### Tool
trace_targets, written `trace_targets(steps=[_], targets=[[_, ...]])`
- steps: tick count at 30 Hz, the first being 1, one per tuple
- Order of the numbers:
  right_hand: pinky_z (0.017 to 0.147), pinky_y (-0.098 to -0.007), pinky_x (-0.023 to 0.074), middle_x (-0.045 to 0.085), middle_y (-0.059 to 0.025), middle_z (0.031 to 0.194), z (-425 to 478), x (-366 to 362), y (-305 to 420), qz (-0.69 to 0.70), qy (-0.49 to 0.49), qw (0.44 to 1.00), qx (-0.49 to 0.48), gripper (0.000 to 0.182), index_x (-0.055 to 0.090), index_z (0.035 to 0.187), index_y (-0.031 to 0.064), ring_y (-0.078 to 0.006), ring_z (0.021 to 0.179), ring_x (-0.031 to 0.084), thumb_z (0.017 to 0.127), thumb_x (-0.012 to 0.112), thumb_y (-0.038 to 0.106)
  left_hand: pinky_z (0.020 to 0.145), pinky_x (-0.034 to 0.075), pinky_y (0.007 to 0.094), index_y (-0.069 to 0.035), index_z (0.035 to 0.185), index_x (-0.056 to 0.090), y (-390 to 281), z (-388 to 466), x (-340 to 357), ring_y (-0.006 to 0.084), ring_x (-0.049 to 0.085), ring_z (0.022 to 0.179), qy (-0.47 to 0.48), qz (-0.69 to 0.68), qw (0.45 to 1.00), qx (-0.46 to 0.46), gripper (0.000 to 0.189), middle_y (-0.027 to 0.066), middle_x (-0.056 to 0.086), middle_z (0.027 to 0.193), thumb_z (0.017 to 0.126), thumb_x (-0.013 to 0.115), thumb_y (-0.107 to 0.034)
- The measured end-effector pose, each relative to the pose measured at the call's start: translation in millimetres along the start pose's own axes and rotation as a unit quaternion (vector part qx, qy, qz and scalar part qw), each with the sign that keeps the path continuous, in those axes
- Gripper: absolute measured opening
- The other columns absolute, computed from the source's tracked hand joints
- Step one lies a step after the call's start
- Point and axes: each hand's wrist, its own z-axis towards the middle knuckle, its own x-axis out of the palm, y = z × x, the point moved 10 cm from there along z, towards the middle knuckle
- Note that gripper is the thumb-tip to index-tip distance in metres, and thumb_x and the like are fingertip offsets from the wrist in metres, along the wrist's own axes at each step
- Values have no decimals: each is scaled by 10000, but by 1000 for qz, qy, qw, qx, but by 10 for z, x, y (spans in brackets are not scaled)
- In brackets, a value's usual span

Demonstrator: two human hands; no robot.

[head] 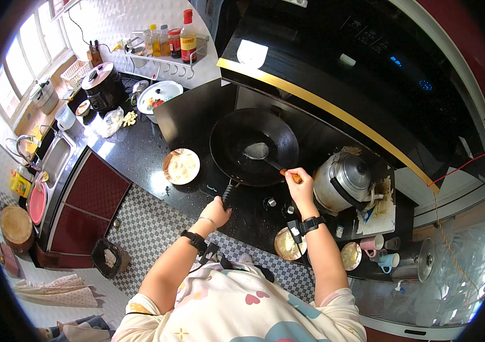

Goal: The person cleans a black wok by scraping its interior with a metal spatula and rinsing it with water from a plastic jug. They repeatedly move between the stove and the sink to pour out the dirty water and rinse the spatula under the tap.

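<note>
My left hand (216, 213) is closed round the black handle of a dark wok (242, 128), which stands on the stove. In my right hand (301, 190) is the wooden handle of a metal spatula (256, 151); its blade rests in the wok, which holds no visible food. A plate with pale food (181, 166) lies left of the wok. Another plate of pale food (285, 244) is partly hidden behind my right wrist. To the right of the wok stands a metal kettle (341, 181) with a black handle.
The range hood (311, 92) juts out above the stove. Mugs (371, 243), a third plate (350, 256) and a lidded steel pot (413, 259) stand at the right. Farther left are a white pot (160, 95), a black cooker (105, 92) and a sink (58, 158). Bottles (188, 40) line a wall rack.
</note>
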Motion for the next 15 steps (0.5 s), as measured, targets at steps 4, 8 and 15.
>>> trace_targets(steps=[4,8,15], targets=[[647,-309,507,682,-118,762,147,-23,128,-18,37,998,-42,107,656,820,31,-199,701,666,816,698,130,813,519,452,42,1040,498,6,29,-1,423,636,929,-8,-1,1000,10,398,279,652,944,831,669,-250],[655,-324,517,681,-118,768,351,-170,264,-68,46,996,-35,116,646,805,45,-237,714,676,797,698,149,807,519,455,46,1036,501,33,14,4,424,639,918,-6,-1,1000,2,393,281,653,930,831,665,-247],[616,-318,508,662,-112,683,601,-240,469,-100,83,991,-31,112,630,714,48,-234,652,668,755,687,135,764,513,450,51,1029,507,19,39,2,414,639,881,-14,-2,1000,12,422,268,647,891,821,680,-274]])
